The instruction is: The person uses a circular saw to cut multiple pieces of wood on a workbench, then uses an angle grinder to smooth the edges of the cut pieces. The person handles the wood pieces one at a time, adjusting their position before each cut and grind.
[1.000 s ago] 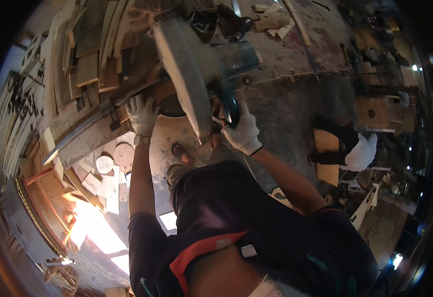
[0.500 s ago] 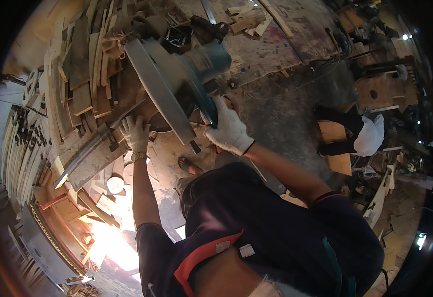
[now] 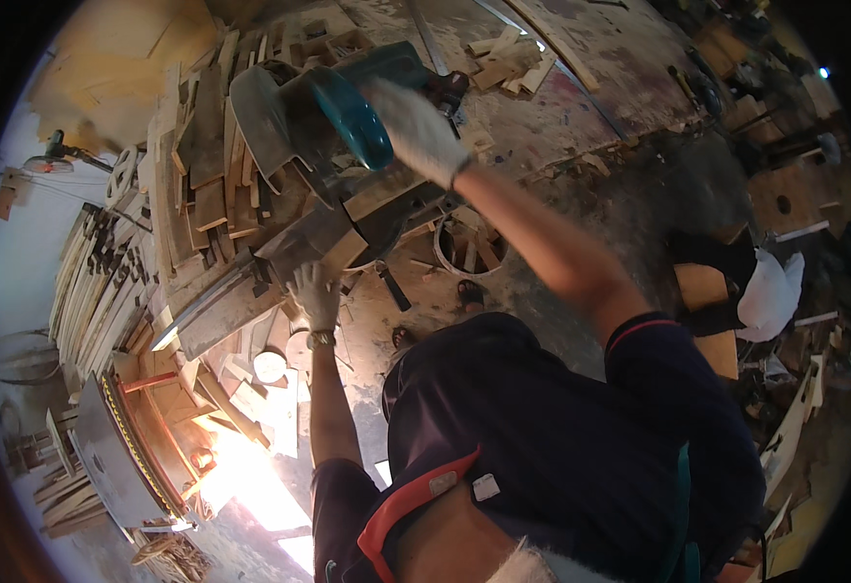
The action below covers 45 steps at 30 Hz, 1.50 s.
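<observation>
A mitre saw with a teal handle (image 3: 352, 117) and grey blade guard (image 3: 260, 121) has its head raised above its bed at the upper middle. My right hand (image 3: 417, 134), in a white glove and blurred by motion, is closed round the saw's handle. A light wooden strip (image 3: 346, 249) lies across the saw bed. At its near end, my gloved left hand (image 3: 315, 294) holds it, with a watch at the wrist. The grip's underside is hidden. The saw's small black knob (image 3: 393, 289) sticks out toward me, right of that hand.
Stacked boards (image 3: 207, 155) lie left of and behind the saw. A round bin (image 3: 469, 243) of offcuts stands right of it. Wood scraps (image 3: 513, 63) lie farther back. Wood pieces and a bright sunlit patch are at lower left. A white bag (image 3: 771, 294) is at right.
My right hand has lifted the saw head up and away from me, uncovering the bed and wooden strip. My left hand stays at the bed while the whole view has shifted.
</observation>
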Tool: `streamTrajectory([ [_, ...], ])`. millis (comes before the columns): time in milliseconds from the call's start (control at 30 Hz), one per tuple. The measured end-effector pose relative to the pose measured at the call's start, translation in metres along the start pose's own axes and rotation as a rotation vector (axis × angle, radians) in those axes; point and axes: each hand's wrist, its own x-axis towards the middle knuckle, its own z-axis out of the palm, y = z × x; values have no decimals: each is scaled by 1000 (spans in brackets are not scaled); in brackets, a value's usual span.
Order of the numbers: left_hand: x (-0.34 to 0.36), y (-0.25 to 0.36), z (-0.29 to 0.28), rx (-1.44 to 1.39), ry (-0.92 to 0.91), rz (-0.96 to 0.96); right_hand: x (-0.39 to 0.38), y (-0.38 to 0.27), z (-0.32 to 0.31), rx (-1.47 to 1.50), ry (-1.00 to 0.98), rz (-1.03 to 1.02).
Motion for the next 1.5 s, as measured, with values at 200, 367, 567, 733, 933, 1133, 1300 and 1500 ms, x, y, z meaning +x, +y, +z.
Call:
streamTrajectory([
  [200, -70, 88, -17, -409, -72, -7, -192, 27, 71, 427, -592, 965],
  [367, -67, 161, -50, -481, -75, 69, -237, 57, 25, 683, -462, 1046],
  [567, -73, 147, -67, -565, 135, -300, -174, 145, -107, 894, 471, 1211],
  [733, -91, 147, -72, -624, 202, -473, -179, 234, -93, 1313, 514, 1114],
  [933, -115, 151, -77, -574, 222, -528, -158, 197, 34, 1256, 484, 1708],
  [1133, -129, 142, -85, -542, 249, -532, -164, 244, 82, 1408, 457, 1361],
  [1300, -141, 145, -99, -570, 194, -628, -177, 249, 12, 1041, 125, 1099],
  [1500, -120, 159, -98, -624, 39, -465, -179, 223, -48, 456, 10, 1161],
])
